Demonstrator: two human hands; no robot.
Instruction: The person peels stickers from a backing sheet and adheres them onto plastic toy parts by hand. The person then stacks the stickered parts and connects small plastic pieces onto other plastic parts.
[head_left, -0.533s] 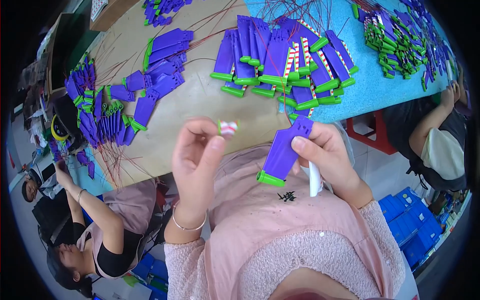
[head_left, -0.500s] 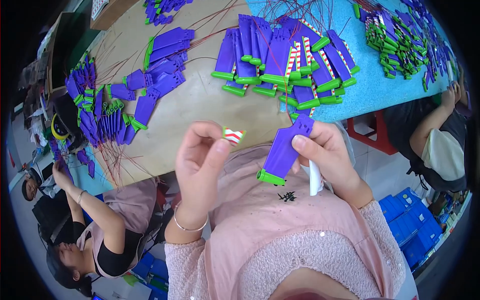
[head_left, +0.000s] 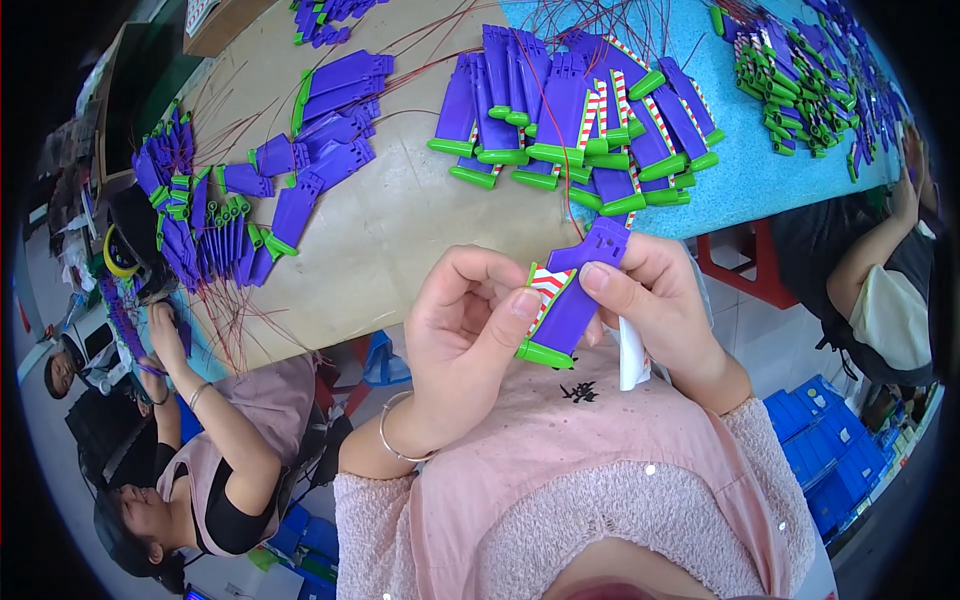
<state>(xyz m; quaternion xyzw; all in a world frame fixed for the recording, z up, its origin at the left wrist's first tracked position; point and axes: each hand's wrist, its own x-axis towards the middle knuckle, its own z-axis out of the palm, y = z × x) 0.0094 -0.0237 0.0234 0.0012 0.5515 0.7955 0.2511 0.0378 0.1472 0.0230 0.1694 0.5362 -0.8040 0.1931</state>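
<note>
Wing [head_left: 580, 308], purple w/ green end [head_left: 545, 353], qty 1: betw. both hands, in front of apron [head_left: 600, 430]; tilted, green end down-L.
R hand [head_left: 662, 308]: clamped on wing's upper pt., thumb on face, fingers mostly hidden behind.
Sticker [head_left: 550, 287], red/wht chevrons, green edges, qty 1: overlaps wing's L side; can't tell if stuck.
L hand [head_left: 470, 325]: thumb + fingertip together on sticker.
Wht strip [head_left: 631, 358], curled, qty 1: below R hand; can't tell if gripped.
Wire [head_left: 567, 170], red, thin: runs up from wing's top, over pile.
Pile [head_left: 556, 110], wings, many w/ red/wht stripes: on table [head_left: 390, 225] + blue mat [head_left: 745, 165], beyond hands.
L pile [head_left: 345, 92], wings, purple/green: table, L side.
Co-worker [head_left: 240, 445]: far L, seated.
</note>
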